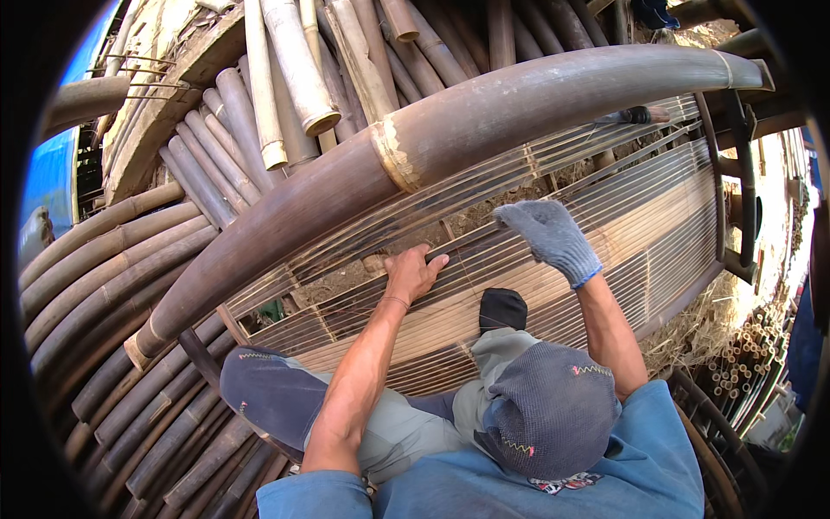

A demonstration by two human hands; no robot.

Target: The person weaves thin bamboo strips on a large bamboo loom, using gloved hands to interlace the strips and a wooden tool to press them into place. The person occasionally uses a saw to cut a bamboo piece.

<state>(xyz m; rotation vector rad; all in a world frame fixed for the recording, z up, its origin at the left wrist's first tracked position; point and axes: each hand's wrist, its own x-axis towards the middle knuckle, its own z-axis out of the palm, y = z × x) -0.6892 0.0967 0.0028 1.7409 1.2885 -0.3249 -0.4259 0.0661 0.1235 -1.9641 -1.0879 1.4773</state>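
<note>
My bare left hand (413,275) rests at the middle of a bench-like frame strung with long thin bamboo slats (674,186). Its fingers curl over a slat beside a gap, with the thumb stretched alongside. To the right, my right hand (545,235) wears a grey knitted glove with a blue cuff. It is closed above the slats, and whatever it may hold is hidden. A thick, curved bamboo pole (484,112) runs along the frame's far side, with a pale node near its middle. My dark-covered foot (502,310) lies on the slats between my arms.
Cut bamboo poles (229,160) are piled beyond the frame. Curved poles (112,233) are stacked at the left. A tool with a dark and brown handle (635,115) lies at the far right under the pole. Thin bamboo pieces (748,359) are bundled at the right.
</note>
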